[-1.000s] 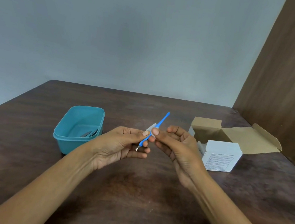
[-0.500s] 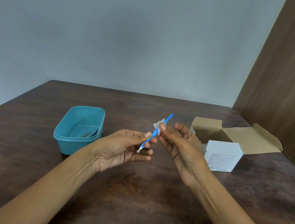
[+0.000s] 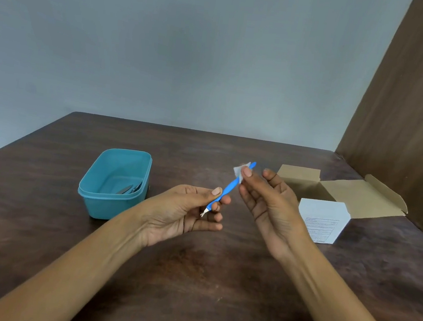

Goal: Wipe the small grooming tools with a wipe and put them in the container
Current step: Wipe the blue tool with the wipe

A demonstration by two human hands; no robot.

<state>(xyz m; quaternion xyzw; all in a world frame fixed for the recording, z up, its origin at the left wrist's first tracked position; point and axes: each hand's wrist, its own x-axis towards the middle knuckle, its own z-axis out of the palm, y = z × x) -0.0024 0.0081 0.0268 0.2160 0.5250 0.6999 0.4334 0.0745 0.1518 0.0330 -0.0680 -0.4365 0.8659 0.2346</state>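
My left hand (image 3: 185,215) pinches the lower end of a slim blue grooming tool (image 3: 229,188), its small metal tip pointing down toward my palm. Thumb and forefinger of my right hand (image 3: 269,202) pinch a small white wipe (image 3: 239,173) around the tool's upper end, near its tip. The hands hover above the brown table (image 3: 190,277). To the left stands a teal plastic container (image 3: 114,180) with dark metal tools (image 3: 129,189) lying inside.
An open cardboard box (image 3: 347,193) with its flaps spread lies at the right, and a white box with printed text (image 3: 323,219) stands in front of it. A brown wooden panel (image 3: 410,118) rises along the table's right side.
My right hand has slid the wipe up along the blue tool, from near my left fingers to the upper end. The left hand has kept its hold.
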